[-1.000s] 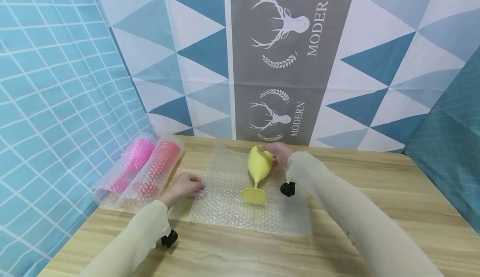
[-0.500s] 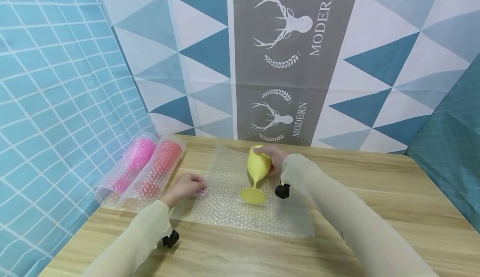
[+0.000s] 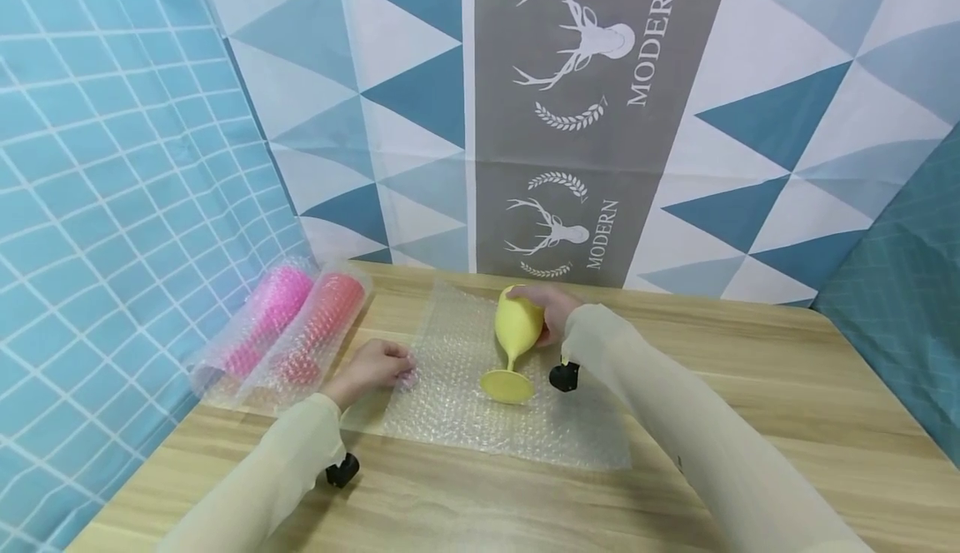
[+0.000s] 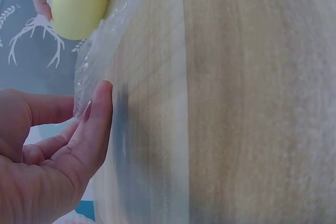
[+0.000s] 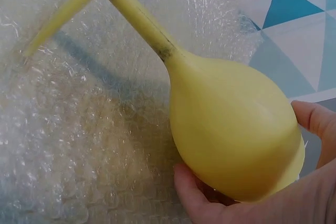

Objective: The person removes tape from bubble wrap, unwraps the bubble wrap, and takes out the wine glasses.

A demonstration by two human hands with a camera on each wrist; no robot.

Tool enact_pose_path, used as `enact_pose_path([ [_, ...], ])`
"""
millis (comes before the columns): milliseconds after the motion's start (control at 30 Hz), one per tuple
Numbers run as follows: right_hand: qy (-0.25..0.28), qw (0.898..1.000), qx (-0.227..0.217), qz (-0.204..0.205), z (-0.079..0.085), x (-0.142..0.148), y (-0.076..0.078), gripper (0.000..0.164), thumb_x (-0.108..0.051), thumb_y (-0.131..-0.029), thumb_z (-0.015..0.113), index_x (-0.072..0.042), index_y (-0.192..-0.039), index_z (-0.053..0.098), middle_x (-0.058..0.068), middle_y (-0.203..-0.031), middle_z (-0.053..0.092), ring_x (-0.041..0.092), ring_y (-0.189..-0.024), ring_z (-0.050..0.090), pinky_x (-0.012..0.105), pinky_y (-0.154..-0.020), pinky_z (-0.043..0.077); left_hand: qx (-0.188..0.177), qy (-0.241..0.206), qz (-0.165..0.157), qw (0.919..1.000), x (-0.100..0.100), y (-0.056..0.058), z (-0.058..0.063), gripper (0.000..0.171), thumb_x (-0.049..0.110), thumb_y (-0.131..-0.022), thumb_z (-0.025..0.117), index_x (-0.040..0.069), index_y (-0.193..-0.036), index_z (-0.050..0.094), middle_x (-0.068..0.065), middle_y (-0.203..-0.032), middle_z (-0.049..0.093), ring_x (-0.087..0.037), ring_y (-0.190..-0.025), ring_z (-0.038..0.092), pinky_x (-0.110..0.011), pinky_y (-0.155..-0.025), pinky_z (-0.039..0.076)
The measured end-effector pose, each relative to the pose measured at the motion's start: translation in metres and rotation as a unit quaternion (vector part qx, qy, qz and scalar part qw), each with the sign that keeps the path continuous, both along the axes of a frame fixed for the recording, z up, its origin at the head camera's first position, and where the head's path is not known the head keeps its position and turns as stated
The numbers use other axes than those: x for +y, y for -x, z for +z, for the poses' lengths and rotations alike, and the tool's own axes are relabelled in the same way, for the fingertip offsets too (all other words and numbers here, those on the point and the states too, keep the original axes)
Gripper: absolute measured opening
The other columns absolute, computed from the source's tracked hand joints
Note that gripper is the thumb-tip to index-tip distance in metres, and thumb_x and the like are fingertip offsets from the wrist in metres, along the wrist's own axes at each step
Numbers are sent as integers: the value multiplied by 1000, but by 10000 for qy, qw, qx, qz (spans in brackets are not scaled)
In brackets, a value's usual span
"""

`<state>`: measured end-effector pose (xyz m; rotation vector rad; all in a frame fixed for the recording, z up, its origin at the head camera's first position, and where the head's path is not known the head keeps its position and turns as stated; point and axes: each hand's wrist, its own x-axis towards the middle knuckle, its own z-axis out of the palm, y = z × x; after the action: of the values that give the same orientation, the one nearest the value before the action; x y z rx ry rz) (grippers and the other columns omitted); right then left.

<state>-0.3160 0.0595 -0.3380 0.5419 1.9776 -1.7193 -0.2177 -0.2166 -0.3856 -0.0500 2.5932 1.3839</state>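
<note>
A yellow goblet (image 3: pixel 517 325) lies on its side over a flat sheet of bubble wrap (image 3: pixel 457 407), its round foot toward me and its bowl toward the wall. My right hand (image 3: pixel 553 310) grips the bowl near its rim; in the right wrist view thumb and fingers curl round the bowl (image 5: pixel 236 124), and dark marks show on the stem (image 5: pixel 142 22). My left hand (image 3: pixel 375 366) pinches the left edge of the sheet. The left wrist view shows that edge (image 4: pixel 84 95) between thumb and fingertips, lifted a little from the wood.
Left of the sheet lie two bubble-wrapped rolls, one with a pink thing (image 3: pixel 270 311) inside, one with a red thing (image 3: pixel 322 320). The wooden table (image 3: pixel 750 403) ends at a patterned cloth wall (image 3: pixel 555 120) behind and a blue checked cloth (image 3: pixel 112 203) at left.
The head view has tilted and shifted slightly. Both hands keep their holds, and the goblet stays in about the same place on the sheet.
</note>
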Motion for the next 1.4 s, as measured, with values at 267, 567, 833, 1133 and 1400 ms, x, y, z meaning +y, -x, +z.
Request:
enact_pose_path([
  [267,171,9998,8,108,3,4,-2,76,-34,-75,78,-6,-134,40,10,-118,50,26,-98,58,41,-95,55,-26,6,-50,10000,3,1,1,24,8,-92,57,-11,-106,62,-19,-95,69,-12,-76,65,-29,-74,60],
  [567,23,9997,-170,148,19,5,1,82,-31,-73,80,-4,-137,37,14,-123,47,30,-108,55,42,-100,52,-87,-31,6,10000,4,1,1,25,9,-92,58,-11,-108,62,-19,-95,70,-12,-75,66,-29,-74,60],
  [833,-20,9988,52,482,29,8,-3,76,-27,-79,75,-5,-140,35,12,-130,47,25,-113,54,38,-105,49,-32,58,-80,9999,4,-1,5,26,10,-93,58,-10,-108,62,-20,-98,69,-14,-78,67,-30,-76,60],
  [1133,-51,9946,373,962,26,19,-2,68,-26,-79,74,-6,-134,40,9,-129,48,22,-110,53,35,-102,51,-75,-71,-94,9999,4,-1,3,25,10,-93,58,-11,-107,61,-19,-95,70,-11,-75,66,-30,-75,60],
  [1400,-164,9901,720,1190,37,30,-20,52,-24,-79,75,-4,-118,48,3,-109,52,16,-95,53,30,-94,53,-96,-61,-49,9999,5,1,1,24,9,-93,58,-11,-106,62,-20,-96,70,-11,-76,66,-29,-75,60],
])
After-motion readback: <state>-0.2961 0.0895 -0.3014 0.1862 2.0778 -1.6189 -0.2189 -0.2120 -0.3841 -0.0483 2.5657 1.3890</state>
